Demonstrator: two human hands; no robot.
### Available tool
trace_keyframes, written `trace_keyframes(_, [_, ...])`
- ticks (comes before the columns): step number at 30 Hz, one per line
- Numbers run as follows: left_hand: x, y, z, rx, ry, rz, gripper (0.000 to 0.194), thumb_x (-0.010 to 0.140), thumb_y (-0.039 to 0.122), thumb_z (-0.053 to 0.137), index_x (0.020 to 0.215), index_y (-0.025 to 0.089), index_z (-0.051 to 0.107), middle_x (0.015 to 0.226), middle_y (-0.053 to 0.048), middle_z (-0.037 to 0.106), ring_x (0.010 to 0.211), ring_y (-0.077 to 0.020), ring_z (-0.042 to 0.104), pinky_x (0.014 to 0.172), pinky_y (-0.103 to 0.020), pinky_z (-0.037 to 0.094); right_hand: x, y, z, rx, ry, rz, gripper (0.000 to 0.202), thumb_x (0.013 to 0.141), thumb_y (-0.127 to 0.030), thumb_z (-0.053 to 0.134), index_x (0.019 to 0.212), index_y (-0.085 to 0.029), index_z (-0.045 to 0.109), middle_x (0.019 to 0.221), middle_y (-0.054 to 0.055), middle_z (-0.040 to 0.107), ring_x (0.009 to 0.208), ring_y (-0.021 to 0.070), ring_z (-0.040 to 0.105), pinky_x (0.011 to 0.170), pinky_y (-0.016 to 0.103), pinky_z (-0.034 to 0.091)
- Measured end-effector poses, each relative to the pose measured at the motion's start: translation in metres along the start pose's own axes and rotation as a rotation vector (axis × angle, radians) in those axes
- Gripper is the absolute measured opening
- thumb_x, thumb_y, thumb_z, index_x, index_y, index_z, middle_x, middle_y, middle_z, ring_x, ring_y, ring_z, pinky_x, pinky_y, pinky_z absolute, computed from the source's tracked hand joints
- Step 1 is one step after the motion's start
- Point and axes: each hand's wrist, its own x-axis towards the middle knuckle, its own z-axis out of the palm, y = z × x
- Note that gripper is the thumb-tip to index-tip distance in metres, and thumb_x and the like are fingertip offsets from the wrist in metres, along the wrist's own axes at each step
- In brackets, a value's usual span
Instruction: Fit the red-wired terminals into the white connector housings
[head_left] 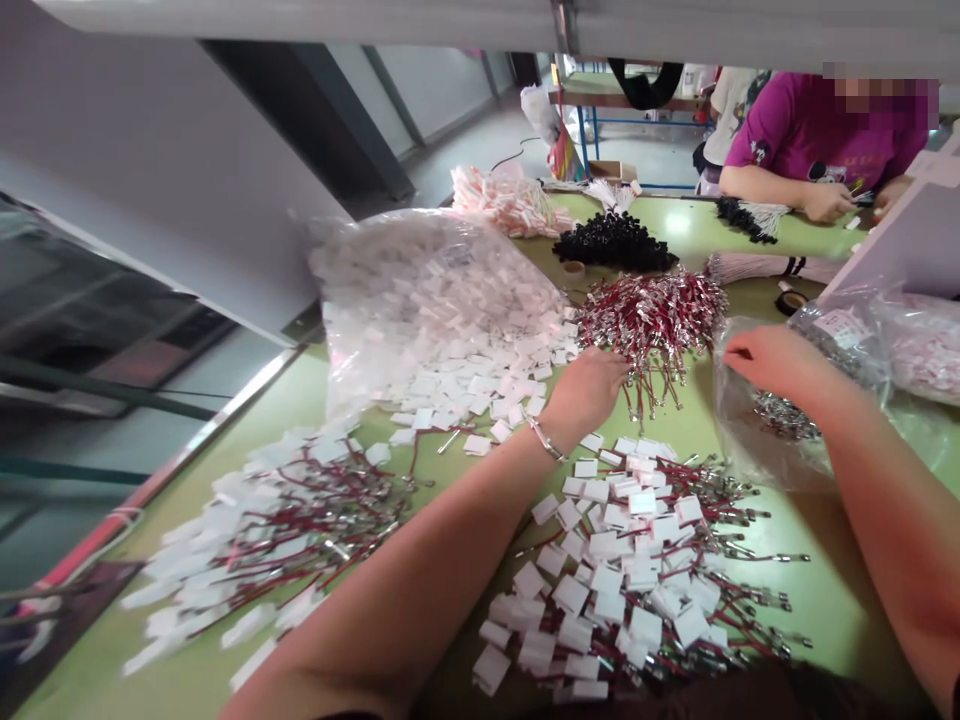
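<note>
My left hand (592,392) reaches to the left front edge of a heap of short red wires with metal ends (652,315). Its fingertips are bent against the wires, and what they hold, if anything, is hidden. Over an open clear bag of small metal terminals (787,412) is my right hand (769,358), with fingers curled together; anything between them is too small to make out. Below my hands lies a pile of white connectors with red wires (641,560). A second such pile (277,520) is at the left, beyond my left forearm.
A large clear bag (435,290) spills white housings at the centre left. Black connectors (615,240), pink-white parts (510,200) and a black tape roll (791,302) lie farther back. Across the table, a person in a purple shirt (817,130) handles small parts. A bar crosses overhead.
</note>
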Motion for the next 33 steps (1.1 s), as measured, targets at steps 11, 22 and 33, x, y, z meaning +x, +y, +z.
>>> trace_keyframes(11, [-0.003,-0.002,0.005,-0.085,0.1,0.023,0.023,0.088,0.026,0.058,0.104,0.018,0.072,0.107,-0.009,0.065,0.104,-0.0238,0.057,0.091,-0.039,0.048,0.007,-0.074,0.067,-0.002,0.069,0.028,0.025,0.085,-0.032,0.049,0.08,-0.016,0.068,0.08,0.012,0.068,0.068,0.0205,0.059,0.059,0.031,0.037])
trace_keyframes(22, [-0.013,-0.053,-0.072,-0.236,0.133,-0.493,0.018,0.078,0.029,0.059,0.075,0.016,0.071,0.067,-0.004,0.067,0.063,-0.0171,0.059,0.062,-0.027,0.046,0.005,-0.035,0.05,0.228,0.117,-0.055,0.021,0.081,-0.03,0.054,0.068,-0.02,0.067,0.073,0.004,0.068,0.065,0.0179,0.057,0.058,0.028,0.037])
trace_keyframes(33, [-0.032,-0.043,-0.088,0.016,-0.28,-0.436,0.018,0.064,0.031,0.063,0.052,0.018,0.061,0.051,-0.005,0.061,0.057,-0.0202,0.059,0.055,-0.026,0.043,-0.002,-0.033,0.026,0.531,0.184,-0.02,0.015,0.077,-0.031,0.056,0.069,-0.02,0.06,0.064,0.0,0.061,0.058,0.015,0.052,0.056,0.027,0.037])
